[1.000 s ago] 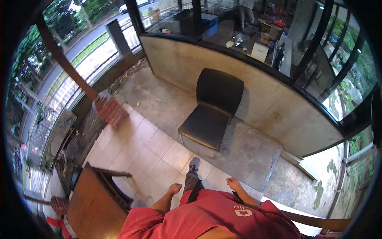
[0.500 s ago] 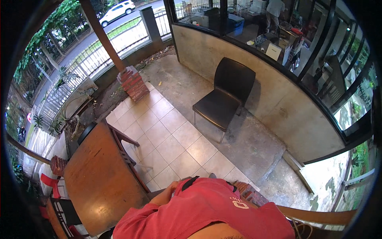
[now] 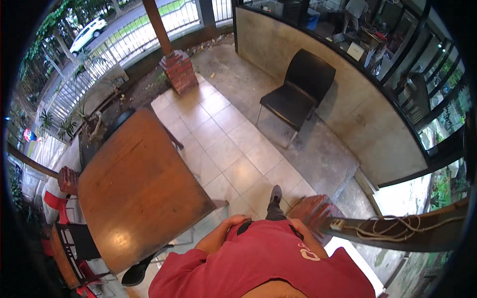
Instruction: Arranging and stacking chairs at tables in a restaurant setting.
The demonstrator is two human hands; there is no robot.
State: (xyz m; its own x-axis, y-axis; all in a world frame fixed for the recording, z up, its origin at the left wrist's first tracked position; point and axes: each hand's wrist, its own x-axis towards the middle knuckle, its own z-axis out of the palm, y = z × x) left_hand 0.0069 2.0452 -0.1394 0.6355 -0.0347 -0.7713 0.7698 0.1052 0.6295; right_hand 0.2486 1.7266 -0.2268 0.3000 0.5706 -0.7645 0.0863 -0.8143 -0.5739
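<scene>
Pale printing marks the red shirt (image 3: 263, 256), lower centre; left hand (image 3: 237, 220) and right hand (image 3: 297, 223) flank its front (fingers apart or together, I cannot tell). Wooden table (image 3: 141, 188), left, and black chair (image 3: 298, 92), upper right, appear higher than before.

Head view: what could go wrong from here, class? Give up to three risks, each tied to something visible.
The left hand is near a corner of the wooden table and might knock it. The grey shoe is close to the right-hand brick base and could catch it. Loose rope on the wooden post might snag a passing arm.
</scene>
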